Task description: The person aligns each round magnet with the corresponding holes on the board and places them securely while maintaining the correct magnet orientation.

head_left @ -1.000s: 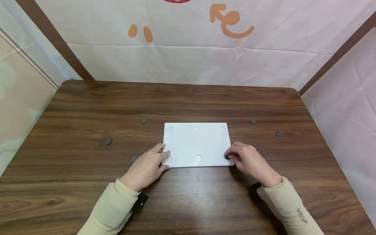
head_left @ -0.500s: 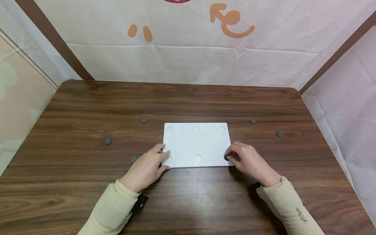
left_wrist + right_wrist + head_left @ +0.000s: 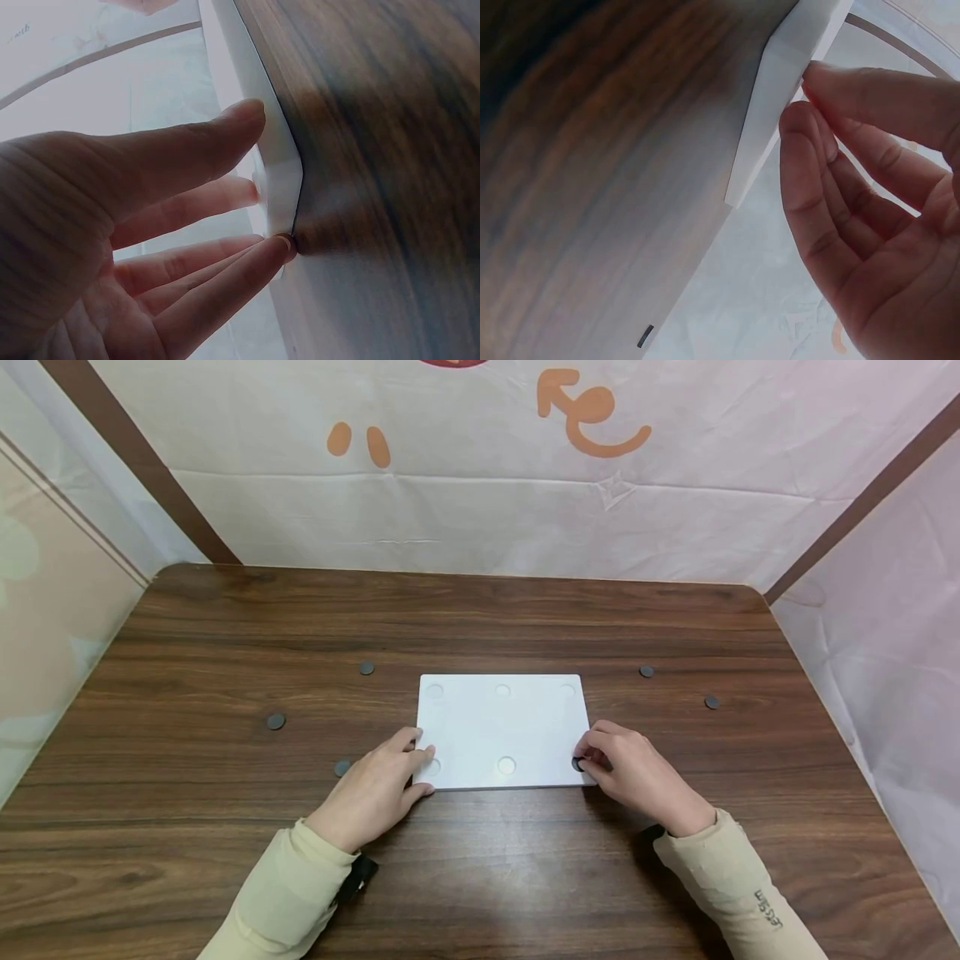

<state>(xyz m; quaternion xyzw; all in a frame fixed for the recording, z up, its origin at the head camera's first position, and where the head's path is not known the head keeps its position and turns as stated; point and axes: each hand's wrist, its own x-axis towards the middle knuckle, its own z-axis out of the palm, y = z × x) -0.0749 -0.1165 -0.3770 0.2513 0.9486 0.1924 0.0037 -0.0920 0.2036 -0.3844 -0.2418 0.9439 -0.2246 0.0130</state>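
Observation:
A thin white rectangular board (image 3: 502,724) lies flat on the wooden table, with round recesses along its far and near edges. My left hand (image 3: 377,789) holds its near left corner, thumb at the front edge and fingers at the left side, as the left wrist view shows too. Over the near right corner, my right hand (image 3: 637,772) pinches a small black disc (image 3: 577,764) between thumb and fingertips. That disc sits at the corner recess; the fingers partly cover it. In the right wrist view the right fingers (image 3: 799,161) hide the disc.
Left of the board lie black discs: one far (image 3: 367,668), one farther left (image 3: 276,721), one beside the left hand (image 3: 342,767). Two more lie right of it, a nearer disc (image 3: 646,671) and an outer disc (image 3: 712,702). A white printed curtain (image 3: 480,518) hangs behind the table.
The right fingertips and the black disc have shifted very slightly toward the near edge, and the disc looks more level over the corner recess. The left hand and board stay in place.

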